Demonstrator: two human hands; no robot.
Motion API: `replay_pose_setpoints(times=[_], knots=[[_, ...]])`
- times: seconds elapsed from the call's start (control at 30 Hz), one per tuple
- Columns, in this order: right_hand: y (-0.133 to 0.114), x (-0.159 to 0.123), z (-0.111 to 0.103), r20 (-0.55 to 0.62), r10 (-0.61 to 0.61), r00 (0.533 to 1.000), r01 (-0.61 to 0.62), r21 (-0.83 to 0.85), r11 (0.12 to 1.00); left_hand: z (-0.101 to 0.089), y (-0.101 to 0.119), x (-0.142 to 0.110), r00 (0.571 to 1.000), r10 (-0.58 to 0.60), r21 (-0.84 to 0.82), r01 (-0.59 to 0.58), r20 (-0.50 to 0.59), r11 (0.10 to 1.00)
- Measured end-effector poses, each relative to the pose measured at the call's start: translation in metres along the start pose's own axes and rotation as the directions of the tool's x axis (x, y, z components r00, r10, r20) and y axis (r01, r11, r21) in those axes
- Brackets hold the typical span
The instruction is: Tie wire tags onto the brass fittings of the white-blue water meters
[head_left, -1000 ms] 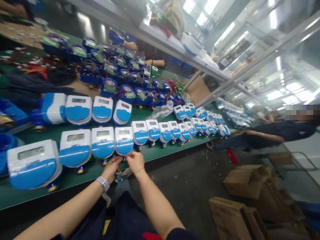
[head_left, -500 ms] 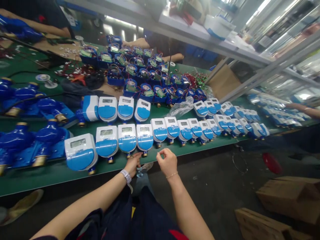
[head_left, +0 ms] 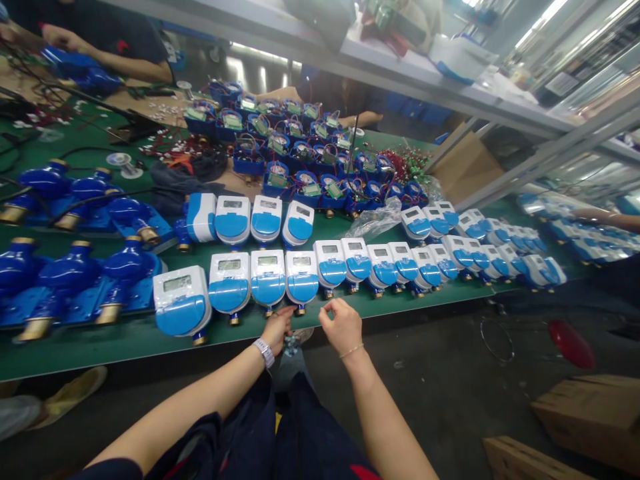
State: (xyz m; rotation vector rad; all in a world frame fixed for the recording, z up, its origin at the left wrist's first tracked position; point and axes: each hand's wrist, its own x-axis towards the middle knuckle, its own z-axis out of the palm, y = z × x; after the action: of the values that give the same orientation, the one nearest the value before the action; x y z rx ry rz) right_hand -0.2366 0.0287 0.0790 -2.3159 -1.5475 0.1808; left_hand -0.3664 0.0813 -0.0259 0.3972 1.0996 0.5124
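Bright, even light comes from the strip lights (head_left: pixel 543 20) beyond the green workbench (head_left: pixel 100 353). The white-and-blue water meters (head_left: pixel 267 277) on the workbench cast only soft, faint shadows, and the floor (head_left: pixel 425 373) in front of it lies darker. Pale glare washes out the view past the workbench, and wide-angle distortion bends straight lines toward the frame edges.

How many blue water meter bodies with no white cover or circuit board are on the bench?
6 blue water meter bodies: three back, three front, at the green bench's left; more may be hidden.
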Motion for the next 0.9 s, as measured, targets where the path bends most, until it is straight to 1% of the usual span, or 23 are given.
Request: replay_pose_setpoints(times=[0.13,0.4,0.63,0.77,0.83,0.9], knots=[[-0.002,0.001,0.001,0.012,-0.011,1.0,0.011,-0.01,1.0,0.001,0.002,-0.002,1.0,-0.006,-0.003,0.006,-0.002,1.0],[-0.004,0.001,-0.003,0.007,-0.025,1.0,0.025,-0.029,0.999,-0.001,0.001,0.0,1.0,-0.013,-0.017,0.013,0.004,1.0],[-0.005,0.003,0.001,0.032,-0.021,0.999,0.023,-0.07,0.997,0.001,0.003,-0.002,1.0,-0.016,-0.008,0.016,-0.004,1.0],[-0.003,0.003,0.011,0.045,-0.01,0.999,0.011,-0.036,0.999,0.001,0.0,0.001,1.0,0.0,-0.036,-0.001,-0.027,0.999],[-0.001,0.004,0.021,0.055,0.014,0.998,-0.015,0.011,1.0,0.001,-0.003,0.004,0.999,0.025,-0.046,-0.026,-0.027,0.999],[0.001,0.005,0.035,0.069,0.052,0.996,-0.057,0.069,0.996,0.001,-0.005,0.008,0.999,0.047,-0.022,-0.048,-0.025,0.999]])
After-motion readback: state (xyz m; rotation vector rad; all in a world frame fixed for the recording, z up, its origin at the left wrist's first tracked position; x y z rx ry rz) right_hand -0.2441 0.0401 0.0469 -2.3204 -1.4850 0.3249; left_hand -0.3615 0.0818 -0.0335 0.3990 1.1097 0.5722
